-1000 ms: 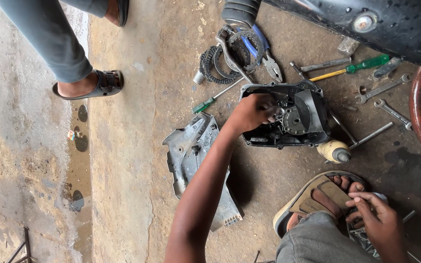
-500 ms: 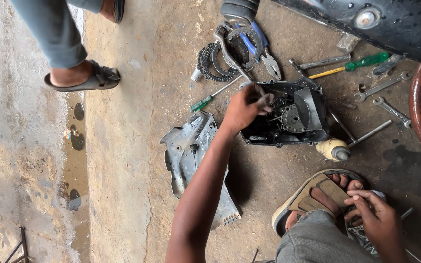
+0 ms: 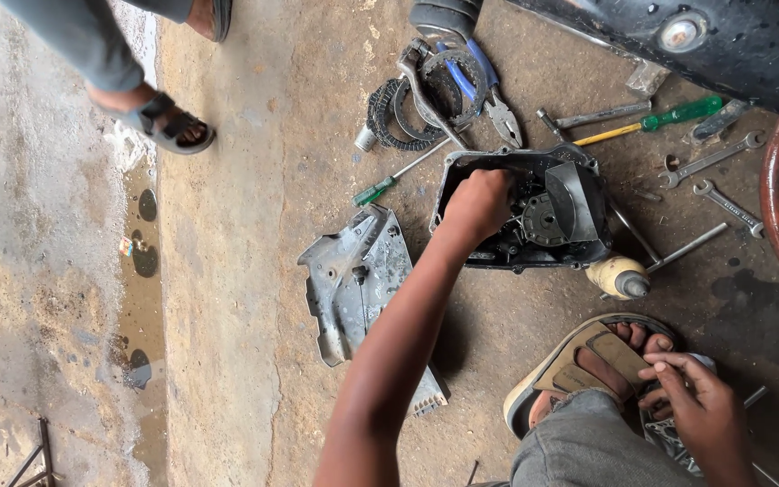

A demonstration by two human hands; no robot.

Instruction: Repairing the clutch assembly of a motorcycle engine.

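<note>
Closed left hand (image 3: 478,204) gripping something unseen inside black engine casing (image 3: 534,212), lying on concrete floor (image 3: 245,271). Right hand (image 3: 701,410), fingers loosely curled, holding nothing clearly visible, resting by sandalled foot (image 3: 588,361). Around casing: one grey metal cover (image 3: 358,289), two green-handled screwdrivers (image 3: 678,115) (image 3: 389,183), two open spanners (image 3: 710,162) (image 3: 728,206), one blue-handled pliers (image 3: 489,90). Another person's sandalled foot (image 3: 169,126) well apart, upper left.

Left hand (image 3: 478,206) fisted, arm stretched forward; right hand (image 3: 698,408) low, fingers curled by foot.
</note>
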